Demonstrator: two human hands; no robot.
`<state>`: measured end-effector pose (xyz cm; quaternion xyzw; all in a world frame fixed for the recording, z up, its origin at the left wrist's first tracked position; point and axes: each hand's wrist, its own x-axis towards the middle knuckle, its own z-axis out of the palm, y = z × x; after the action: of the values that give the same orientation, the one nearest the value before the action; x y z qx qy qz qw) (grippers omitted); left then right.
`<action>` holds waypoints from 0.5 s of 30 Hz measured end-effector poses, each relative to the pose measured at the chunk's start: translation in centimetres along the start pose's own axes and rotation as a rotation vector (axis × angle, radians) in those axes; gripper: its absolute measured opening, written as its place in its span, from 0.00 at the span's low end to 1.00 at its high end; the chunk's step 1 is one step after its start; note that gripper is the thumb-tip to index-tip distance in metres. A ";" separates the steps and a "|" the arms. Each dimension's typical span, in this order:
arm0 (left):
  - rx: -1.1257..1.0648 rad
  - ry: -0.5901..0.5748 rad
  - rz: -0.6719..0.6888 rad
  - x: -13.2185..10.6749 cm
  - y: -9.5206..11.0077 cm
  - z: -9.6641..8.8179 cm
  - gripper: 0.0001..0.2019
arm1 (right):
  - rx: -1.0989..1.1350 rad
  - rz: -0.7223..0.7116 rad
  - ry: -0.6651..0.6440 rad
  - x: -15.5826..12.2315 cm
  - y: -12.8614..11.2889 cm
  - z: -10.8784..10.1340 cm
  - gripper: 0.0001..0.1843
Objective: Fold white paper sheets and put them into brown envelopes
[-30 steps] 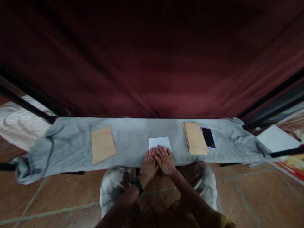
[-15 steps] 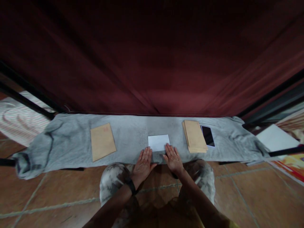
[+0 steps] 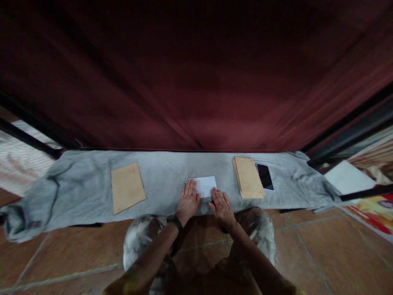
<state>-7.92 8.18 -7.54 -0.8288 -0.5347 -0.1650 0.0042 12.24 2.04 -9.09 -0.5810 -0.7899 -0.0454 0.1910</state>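
Observation:
A small white sheet of paper (image 3: 206,186) lies flat on the grey cloth (image 3: 166,180) in front of me. My left hand (image 3: 188,200) rests with flat, outstretched fingers over the paper's left part, hiding its lower left corner. At the lower right corner, the fingertips of my right hand (image 3: 222,208) touch the paper, its fingers also stretched out. Neither hand grips anything. To the right lies a small stack of brown envelopes (image 3: 250,178); a single brown envelope (image 3: 128,188) lies apart on the left.
A phone (image 3: 265,177) with a dark screen lies right beside the stack. Behind the cloth-covered surface hangs a dark red curtain (image 3: 196,102). Dark frame bars stand at both sides, and a white panel (image 3: 350,178) is at far right. Below is a tiled floor (image 3: 310,233).
My left hand has moved up and onto the left part of the paper. My right hand stays at the lower right corner. The whole view has shifted slightly.

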 end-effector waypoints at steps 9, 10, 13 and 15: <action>0.054 -0.071 -0.019 0.2 -0.6 0.9 0.29 | 0.072 0.063 -0.003 3.9 -1.6 0.6 0.27; 0.059 -0.082 -0.015 0.2 -0.6 0.9 0.29 | 0.087 0.044 -0.018 4.9 -2.0 0.7 0.27; 0.067 -0.093 -0.012 0.3 -0.6 0.9 0.30 | 0.105 -0.005 -0.074 7.6 -2.9 1.4 0.27; 0.062 -0.076 -0.007 0.3 -0.7 1.1 0.30 | 0.091 -0.016 -0.103 8.6 -3.1 1.9 0.26</action>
<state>-8.15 8.92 -8.64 -0.8319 -0.5424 -0.1168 0.0092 6.74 9.34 -7.30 -0.5671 -0.8044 0.0188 0.1761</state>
